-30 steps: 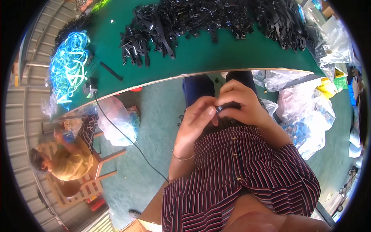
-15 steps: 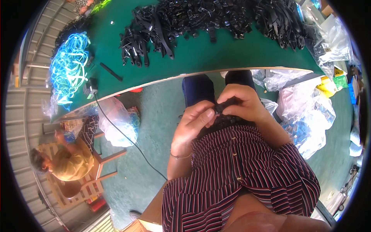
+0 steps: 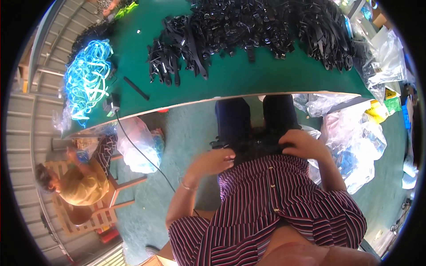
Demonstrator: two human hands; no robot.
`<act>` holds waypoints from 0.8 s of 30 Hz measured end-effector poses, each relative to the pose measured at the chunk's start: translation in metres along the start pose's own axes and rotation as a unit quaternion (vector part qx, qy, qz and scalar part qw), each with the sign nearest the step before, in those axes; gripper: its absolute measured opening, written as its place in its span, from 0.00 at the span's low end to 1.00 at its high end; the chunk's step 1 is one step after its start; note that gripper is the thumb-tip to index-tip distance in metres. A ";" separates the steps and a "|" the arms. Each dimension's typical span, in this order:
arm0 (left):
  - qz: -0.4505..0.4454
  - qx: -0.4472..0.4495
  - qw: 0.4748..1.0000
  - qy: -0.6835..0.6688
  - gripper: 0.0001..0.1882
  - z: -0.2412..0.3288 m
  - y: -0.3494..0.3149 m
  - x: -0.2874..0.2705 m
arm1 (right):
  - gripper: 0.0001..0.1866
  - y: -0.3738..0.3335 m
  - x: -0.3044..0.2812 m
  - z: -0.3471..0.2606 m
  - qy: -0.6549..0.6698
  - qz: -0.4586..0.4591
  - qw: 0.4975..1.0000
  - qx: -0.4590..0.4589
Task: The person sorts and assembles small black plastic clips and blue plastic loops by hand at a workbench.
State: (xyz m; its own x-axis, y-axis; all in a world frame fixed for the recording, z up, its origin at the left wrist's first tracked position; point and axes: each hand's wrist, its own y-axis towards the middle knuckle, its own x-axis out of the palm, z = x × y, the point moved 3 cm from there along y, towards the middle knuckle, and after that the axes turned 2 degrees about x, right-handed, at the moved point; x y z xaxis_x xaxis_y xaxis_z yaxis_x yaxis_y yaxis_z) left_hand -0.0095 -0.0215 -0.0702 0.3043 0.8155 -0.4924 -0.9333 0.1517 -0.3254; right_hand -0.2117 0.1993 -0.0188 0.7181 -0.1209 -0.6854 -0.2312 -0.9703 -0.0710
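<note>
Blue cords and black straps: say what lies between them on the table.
Head view: a black strip and, farther back, a small white piece.

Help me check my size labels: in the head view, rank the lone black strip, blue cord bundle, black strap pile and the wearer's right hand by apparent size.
1. Black strap pile, clearly
2. Blue cord bundle
3. Wearer's right hand, perhaps enlarged by nearness to the camera
4. Lone black strip
</note>
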 end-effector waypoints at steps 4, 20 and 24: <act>0.037 -0.023 0.997 0.058 0.15 0.009 -0.024 0.001 | 0.16 -0.002 0.012 0.007 -0.020 -0.021 0.999 0.018; 0.497 -0.168 0.774 0.353 0.18 0.022 0.095 -0.170 | 0.12 -0.002 -0.014 0.026 0.012 0.053 0.993 0.100; 0.505 -0.143 0.794 0.305 0.14 0.021 0.100 -0.167 | 0.09 -0.002 -0.078 0.043 -0.013 0.303 0.950 0.078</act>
State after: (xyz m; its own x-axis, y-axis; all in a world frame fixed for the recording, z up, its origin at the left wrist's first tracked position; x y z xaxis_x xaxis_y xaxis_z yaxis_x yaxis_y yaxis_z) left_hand -0.1573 -0.1308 -0.0039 -0.4560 0.0042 -0.8900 -0.7050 -0.6120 0.3583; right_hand -0.2951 0.2193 0.0035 0.4065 -0.6401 -0.6519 -0.6925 -0.6813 0.2372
